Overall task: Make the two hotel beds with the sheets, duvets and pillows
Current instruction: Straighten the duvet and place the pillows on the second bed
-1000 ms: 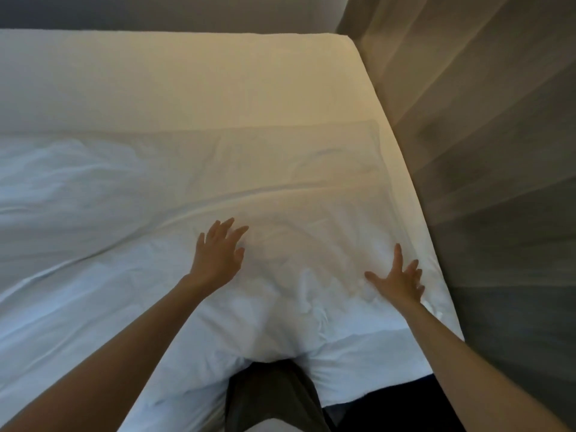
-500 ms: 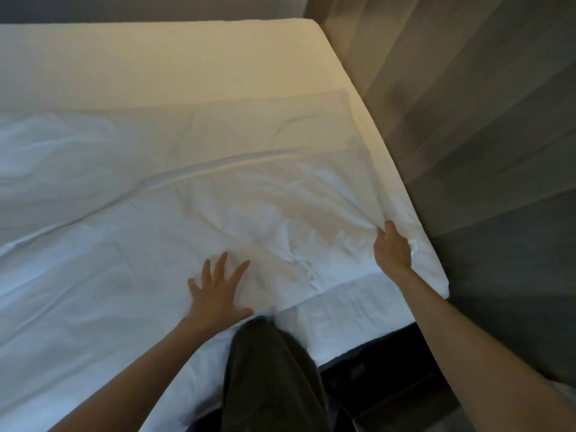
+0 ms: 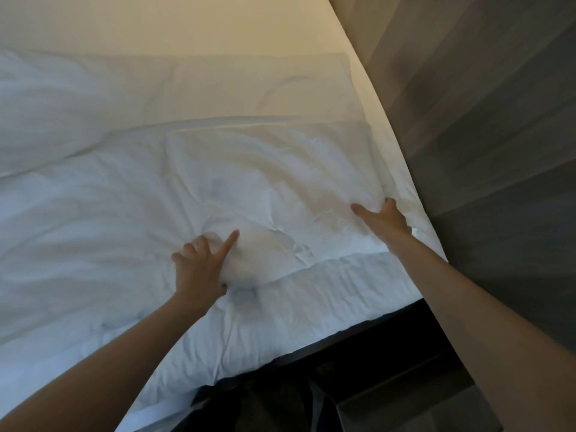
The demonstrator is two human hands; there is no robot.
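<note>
Nearest, below the mattress edge, is the dark bed base [image 3: 374,353]. Just above it a flat band of white cotton sheet [image 3: 358,285] shows along the near side of the bed.

The white, puffy, creased duvet [image 3: 265,182] lies on top of that sheet. It covers most of the bed and its near hem sits a little in from the mattress edge.

The left hand [image 3: 202,269] rests on a raised bulge of the duvet close to the hem. Its palm is down and its fingers are spread, the index finger straight and the others slightly bent. It grips nothing.

The right hand [image 3: 385,218] is further over, near the side of the bed by the wall. Its thumb is stretched out flat, and its fingers look curled into a fold of the duvet there.

The duvet looks light, soft and limp. It should bunch and drag into wrinkles rather than slide as one piece, and the filling probably shifts under a pressing palm. The hem and the corner by the wall seem the best places to grip it, pulling outward while the flat hand strokes the bulge down.

Beyond the duvet's far edge, the sheet over the mattress lies smooth and bare in warm light. The grey wood-grain wall panel [image 3: 498,135] runs along the right side of the bed.
</note>
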